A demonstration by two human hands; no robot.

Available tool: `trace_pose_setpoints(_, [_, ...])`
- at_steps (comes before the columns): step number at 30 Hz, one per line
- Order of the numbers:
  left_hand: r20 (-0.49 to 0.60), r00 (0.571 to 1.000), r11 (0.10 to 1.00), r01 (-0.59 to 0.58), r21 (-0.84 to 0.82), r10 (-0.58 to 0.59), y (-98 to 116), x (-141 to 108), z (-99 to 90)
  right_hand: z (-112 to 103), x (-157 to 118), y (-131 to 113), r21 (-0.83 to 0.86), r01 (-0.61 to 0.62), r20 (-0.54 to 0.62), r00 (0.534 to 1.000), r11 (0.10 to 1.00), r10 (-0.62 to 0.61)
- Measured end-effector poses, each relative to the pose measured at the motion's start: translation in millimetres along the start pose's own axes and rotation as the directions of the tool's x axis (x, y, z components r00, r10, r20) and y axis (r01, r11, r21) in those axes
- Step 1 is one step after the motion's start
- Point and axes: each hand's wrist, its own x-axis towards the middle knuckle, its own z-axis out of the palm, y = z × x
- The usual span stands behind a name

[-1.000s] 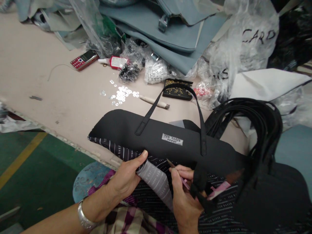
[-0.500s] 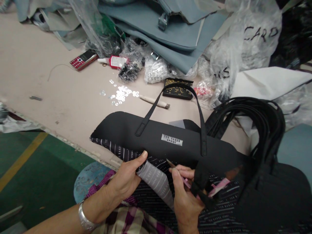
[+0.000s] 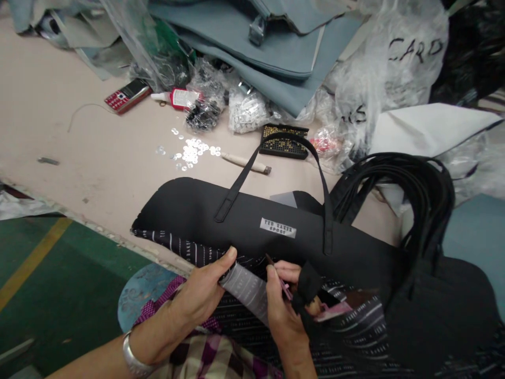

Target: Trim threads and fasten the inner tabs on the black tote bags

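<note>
Likely trimming at printed lining [image 3: 187, 248], just below silver label [image 3: 278, 227]

Working on black bag panel [image 3: 177, 202], stretched out to both sides of label, with black handle [image 3: 288, 135] standing above it. Pinching grey lining strip [image 3: 246, 289] below-left of label, with left hand [image 3: 203, 289] closed, thumb on top; can't see fingertips underneath. Gripping pink-handled pointed tool [image 3: 286, 291] below label, in curled fingers of right hand [image 3: 284, 313]. Can't tell if cutting or only poised. Next, should call for keeping strip taut and guiding tip along lining, clear of panel face.
</note>
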Motion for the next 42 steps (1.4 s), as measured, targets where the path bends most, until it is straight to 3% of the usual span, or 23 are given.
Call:
trace_pose_setpoints(8, [-0.027, 0.999, 0.999, -0.020, -0.039, 0.019, 6, 3, 6.3, -9, -2, 9, 0.220, -0.175, -0.037, 0.982, 0.960, 0.187])
trace_pose_setpoints(30, [-0.036, 0.999, 1.000, -0.014, 0.008, 0.014, 2, 2, -1.5, -4, 1, 3, 0.053, -0.089, -0.033, 0.995, 0.995, 0.091])
trace_pose_setpoints(39, [0.083, 0.996, 0.999, -0.019, 0.049, 0.015, -5, -4, -6.3, -4, -4, 17, 0.007, -0.037, 0.002, 0.999, 0.999, 0.037])
trace_pose_setpoints(42, [0.150, 0.988, 0.998, -0.037, 0.058, 0.028, -2, -9, -10.4, -13, -6, 17, 0.116, -0.157, 0.025, 0.988, 0.981, 0.155])
